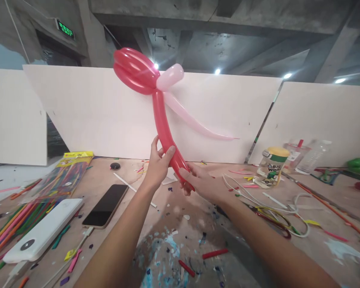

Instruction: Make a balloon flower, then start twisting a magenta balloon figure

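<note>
A red twisting balloon [161,114] rises tilted above the table, its long stem topped by a cluster of fat red loops [135,72]. Attached at the twist is a pale pink balloon [195,120], with a short bubble and a long tapering tail pointing right. My left hand [160,162] wraps round the middle of the red stem, thumb in front. Lower down, my right hand [199,180] grips the stem near its bottom end, with the thumb on top and the fingers partly hidden behind.
A phone [105,206] and a white power bank [45,228] lie left, beside bagged uninflated balloons [60,176]. Scissors [273,218], a white cable [301,196] and a yellow-lidded jar [270,168] are right. White boards [222,104] stand behind; balloon scraps litter the table.
</note>
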A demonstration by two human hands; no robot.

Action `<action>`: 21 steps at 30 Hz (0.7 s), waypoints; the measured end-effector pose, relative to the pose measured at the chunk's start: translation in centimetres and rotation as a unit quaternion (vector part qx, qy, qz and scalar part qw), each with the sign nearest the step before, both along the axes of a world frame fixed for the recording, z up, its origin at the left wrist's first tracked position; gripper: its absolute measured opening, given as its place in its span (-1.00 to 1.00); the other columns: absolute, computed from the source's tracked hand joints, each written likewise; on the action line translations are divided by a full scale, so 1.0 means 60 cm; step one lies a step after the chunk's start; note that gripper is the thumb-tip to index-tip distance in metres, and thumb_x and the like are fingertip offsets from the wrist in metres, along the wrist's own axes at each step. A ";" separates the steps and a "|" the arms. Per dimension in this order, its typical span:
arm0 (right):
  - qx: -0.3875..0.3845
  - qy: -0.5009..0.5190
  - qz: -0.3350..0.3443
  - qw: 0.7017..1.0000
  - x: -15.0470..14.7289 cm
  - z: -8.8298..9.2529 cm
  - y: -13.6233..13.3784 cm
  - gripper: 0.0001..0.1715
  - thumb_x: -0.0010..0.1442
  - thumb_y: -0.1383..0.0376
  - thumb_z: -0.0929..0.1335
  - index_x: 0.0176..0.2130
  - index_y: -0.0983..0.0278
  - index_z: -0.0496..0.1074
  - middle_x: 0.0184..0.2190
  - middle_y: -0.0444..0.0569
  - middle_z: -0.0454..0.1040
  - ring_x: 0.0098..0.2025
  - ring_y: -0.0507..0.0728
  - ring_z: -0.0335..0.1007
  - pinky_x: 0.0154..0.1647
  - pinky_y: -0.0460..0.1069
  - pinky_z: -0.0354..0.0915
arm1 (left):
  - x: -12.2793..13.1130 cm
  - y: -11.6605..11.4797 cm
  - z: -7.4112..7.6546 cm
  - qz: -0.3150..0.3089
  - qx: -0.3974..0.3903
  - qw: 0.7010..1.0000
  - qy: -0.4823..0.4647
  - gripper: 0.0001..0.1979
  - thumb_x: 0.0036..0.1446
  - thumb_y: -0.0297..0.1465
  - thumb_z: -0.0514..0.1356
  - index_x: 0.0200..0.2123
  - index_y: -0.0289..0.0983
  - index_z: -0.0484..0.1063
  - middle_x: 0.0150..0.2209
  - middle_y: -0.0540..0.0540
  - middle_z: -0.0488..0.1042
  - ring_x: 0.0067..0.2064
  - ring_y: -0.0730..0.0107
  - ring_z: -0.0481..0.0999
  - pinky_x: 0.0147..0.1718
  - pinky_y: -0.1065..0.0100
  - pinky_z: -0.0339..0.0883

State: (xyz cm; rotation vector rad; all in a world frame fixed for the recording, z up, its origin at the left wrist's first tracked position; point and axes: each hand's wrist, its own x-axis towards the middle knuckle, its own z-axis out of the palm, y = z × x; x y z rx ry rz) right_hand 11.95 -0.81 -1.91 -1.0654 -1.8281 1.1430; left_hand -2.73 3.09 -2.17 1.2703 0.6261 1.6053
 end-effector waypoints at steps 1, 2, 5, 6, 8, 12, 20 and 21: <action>0.001 0.018 -0.011 1.000 -0.005 -0.017 -0.004 -0.57 0.22 -0.06 0.22 -0.24 0.25 0.25 -0.51 -0.13 0.35 -0.55 0.00 0.26 -0.48 -0.06 0.21 | 0.006 0.005 -0.007 0.000 -0.011 1.000 -0.008 -0.28 0.07 -0.26 0.27 0.23 -0.11 0.01 -0.10 -0.18 0.46 -0.30 0.33 0.52 -0.34 0.29 0.44; 0.000 0.035 -0.017 0.999 -0.008 -0.032 -0.003 -0.57 0.22 -0.06 0.22 -0.32 0.26 0.24 -0.56 -0.16 0.29 -0.58 -0.02 0.20 -0.52 -0.08 0.16 | 0.013 0.008 -0.014 -0.002 -0.022 1.000 -0.022 -0.35 0.06 -0.27 0.27 0.18 -0.15 0.10 -0.14 -0.16 0.47 -0.31 0.34 0.51 -0.34 0.29 0.43; -0.044 0.075 -0.016 0.996 -0.008 -0.058 0.014 -0.53 0.18 -0.08 0.25 -0.46 0.25 0.17 -0.63 -0.21 0.19 -0.62 -0.05 0.08 -0.59 -0.10 0.04 | 0.029 0.016 -0.028 -0.022 -0.056 0.995 -0.080 -0.57 0.06 -0.30 0.27 -0.01 -0.25 0.28 -0.29 -0.10 0.47 -0.33 0.33 0.52 -0.33 0.29 0.43; -0.065 0.085 -0.015 0.994 -0.007 -0.064 0.021 -0.51 0.17 -0.09 0.26 -0.47 0.25 0.15 -0.64 -0.23 0.15 -0.63 -0.06 0.04 -0.60 -0.11 0.00 | 0.033 0.017 -0.030 -0.030 -0.063 0.993 -0.094 -0.62 0.05 -0.30 0.28 -0.08 -0.26 0.31 -0.31 -0.09 0.47 -0.32 0.32 0.53 -0.33 0.29 0.43; -0.090 0.095 -0.020 0.991 -0.002 -0.072 0.031 -0.50 0.15 -0.11 0.26 -0.47 0.25 0.18 -0.66 -0.26 0.08 -0.65 -0.07 -0.04 -0.62 -0.11 -0.06 | 0.036 0.017 -0.033 -0.051 -0.073 0.990 -0.107 -0.69 0.02 -0.30 0.30 -0.18 -0.28 0.35 -0.35 -0.07 0.47 -0.31 0.32 0.53 -0.32 0.30 0.42; -0.034 0.078 -0.032 0.996 0.010 -0.079 0.036 -0.54 0.19 -0.07 0.23 -0.44 0.25 0.24 -0.69 -0.29 0.01 -0.67 -0.06 -0.12 -0.63 -0.10 -0.11 | 0.031 0.016 -0.039 -0.138 -0.093 0.985 -0.053 -0.69 0.08 -0.18 0.24 -0.33 -0.34 0.41 -0.42 -0.09 0.47 -0.41 0.40 0.48 -0.40 0.38 0.36; 0.141 -0.083 -0.110 0.980 0.024 -0.069 0.029 -0.55 0.26 0.07 0.17 -0.55 0.26 0.18 -0.62 -0.19 0.13 -0.55 -0.01 0.03 -0.53 -0.09 -0.04 | 0.024 0.018 -0.052 -0.134 -0.025 0.984 0.114 -0.68 0.12 -0.15 0.19 -0.41 -0.33 0.40 -0.51 -0.04 0.44 -0.52 0.50 0.38 -0.51 0.45 0.21; 0.154 -0.100 -0.114 0.976 0.024 -0.069 0.028 -0.54 0.26 0.07 0.16 -0.56 0.26 0.17 -0.62 -0.18 0.14 -0.54 0.00 0.04 -0.52 -0.08 -0.04 | 0.023 0.017 -0.051 -0.134 -0.027 0.983 0.126 -0.68 0.12 -0.15 0.19 -0.40 -0.33 0.41 -0.50 -0.05 0.46 -0.51 0.48 0.40 -0.50 0.44 0.22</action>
